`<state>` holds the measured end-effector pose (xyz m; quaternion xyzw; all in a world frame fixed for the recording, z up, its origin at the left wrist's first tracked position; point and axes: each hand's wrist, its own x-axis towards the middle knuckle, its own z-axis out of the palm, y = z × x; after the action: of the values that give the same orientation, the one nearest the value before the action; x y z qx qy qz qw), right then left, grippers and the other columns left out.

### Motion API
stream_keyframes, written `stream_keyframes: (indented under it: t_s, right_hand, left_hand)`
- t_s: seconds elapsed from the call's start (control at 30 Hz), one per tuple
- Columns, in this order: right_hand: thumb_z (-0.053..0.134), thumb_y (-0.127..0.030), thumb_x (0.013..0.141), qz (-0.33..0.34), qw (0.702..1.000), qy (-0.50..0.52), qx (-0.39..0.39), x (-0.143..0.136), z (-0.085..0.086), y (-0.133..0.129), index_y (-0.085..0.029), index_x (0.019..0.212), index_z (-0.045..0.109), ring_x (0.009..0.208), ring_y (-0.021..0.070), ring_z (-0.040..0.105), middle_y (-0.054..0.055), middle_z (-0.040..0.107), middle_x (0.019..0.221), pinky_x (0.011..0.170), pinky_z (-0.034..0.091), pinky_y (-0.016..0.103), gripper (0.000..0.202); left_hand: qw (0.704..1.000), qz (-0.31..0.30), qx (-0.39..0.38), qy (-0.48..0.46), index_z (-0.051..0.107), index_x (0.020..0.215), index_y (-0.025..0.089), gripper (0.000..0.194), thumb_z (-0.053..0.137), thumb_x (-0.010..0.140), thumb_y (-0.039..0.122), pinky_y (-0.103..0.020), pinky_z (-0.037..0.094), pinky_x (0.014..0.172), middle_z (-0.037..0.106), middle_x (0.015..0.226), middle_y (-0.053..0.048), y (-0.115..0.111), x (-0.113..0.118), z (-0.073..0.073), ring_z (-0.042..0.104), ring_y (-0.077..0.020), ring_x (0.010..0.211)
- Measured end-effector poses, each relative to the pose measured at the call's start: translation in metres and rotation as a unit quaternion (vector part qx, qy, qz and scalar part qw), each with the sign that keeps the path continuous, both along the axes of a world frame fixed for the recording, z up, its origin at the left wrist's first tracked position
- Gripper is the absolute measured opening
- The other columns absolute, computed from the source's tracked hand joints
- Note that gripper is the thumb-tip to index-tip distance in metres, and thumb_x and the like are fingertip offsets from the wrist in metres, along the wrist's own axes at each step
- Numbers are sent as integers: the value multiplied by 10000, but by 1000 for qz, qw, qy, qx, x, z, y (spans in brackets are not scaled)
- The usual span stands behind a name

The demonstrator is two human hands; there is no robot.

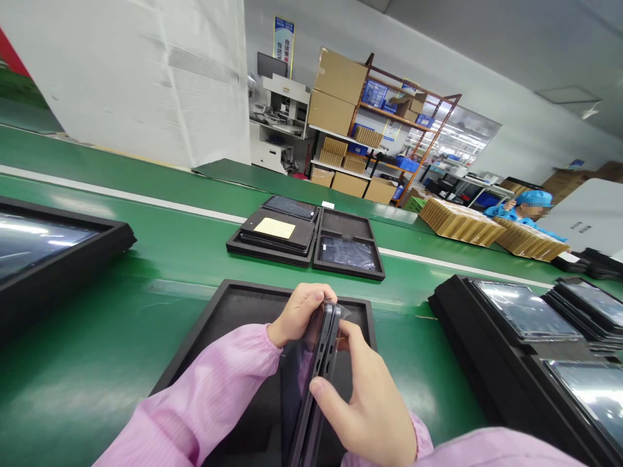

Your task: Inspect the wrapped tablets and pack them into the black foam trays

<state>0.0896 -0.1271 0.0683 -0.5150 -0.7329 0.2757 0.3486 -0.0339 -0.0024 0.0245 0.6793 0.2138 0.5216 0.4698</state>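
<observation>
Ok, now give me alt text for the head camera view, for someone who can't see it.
A person's left fingers and right fingers hold two slim tablet-like devices together on edge, over a black tray on a green work surface. Other black trays bearing screens lie ahead and on both sides.

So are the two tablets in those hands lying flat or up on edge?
Up on edge: the tablets have their narrow sides facing the camera, held by the left hand and right hand.
</observation>
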Motion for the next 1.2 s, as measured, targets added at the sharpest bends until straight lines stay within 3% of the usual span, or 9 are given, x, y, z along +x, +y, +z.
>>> stream_keyframes:
  t_s: [0.17, 0.53, 0.87, 1.0, 1.2]
  right_hand:
    - [571, -273, 771, 6, 1000, 6, -30, 2, 2, 0, -183, 1258, 460, 1072, 278, 663, 110, 677, 1193, 936, 526, 445, 508]
    - [682, -288, 704, 133, 989, 10, -57, 9, 2, 18, -137, 1507, 293, 1232, 310, 562, 162, 503, 1372, 1075, 466, 479, 905]
    - [571, -173, 820, 202, 977, 59, 25, 21, -12, 34, -195, 1551, 278, 1300, 211, 542, 107, 466, 1501, 1073, 478, 347, 788]
    - [567, -176, 831, 203, 977, 57, 42, 19, -14, 34, -199, 1563, 258, 1314, 217, 530, 99, 451, 1527, 1075, 482, 355, 795]
    - [572, -264, 890, 212, 972, 62, 81, 20, -21, 37, -245, 1579, 225, 1300, 254, 542, 86, 453, 1533, 1054, 510, 396, 772]
  left_hand:
    - [1000, 2, -6, 4, 545, 551, 191, 728, 359, 787, 854, -308, 374, 559, 510, 504, -13, 0, -1, 1, 416, -147, 491]
    - [995, 45, -72, -51, 508, 551, 191, 689, 456, 749, 849, -283, 369, 506, 475, 509, 15, 12, -4, 2, 396, -122, 481]
    - [985, 107, -111, -83, 531, 542, 183, 716, 487, 702, 879, -286, 353, 514, 457, 499, 25, 22, -6, 4, 358, -110, 481]
    - [982, 109, -120, -95, 521, 533, 182, 731, 503, 661, 901, -287, 335, 513, 464, 502, 22, 24, -6, 5, 347, -105, 481]
    - [981, 120, -113, -97, 514, 535, 188, 680, 495, 735, 837, -284, 324, 502, 461, 502, 22, 23, -6, 5, 334, -105, 471]
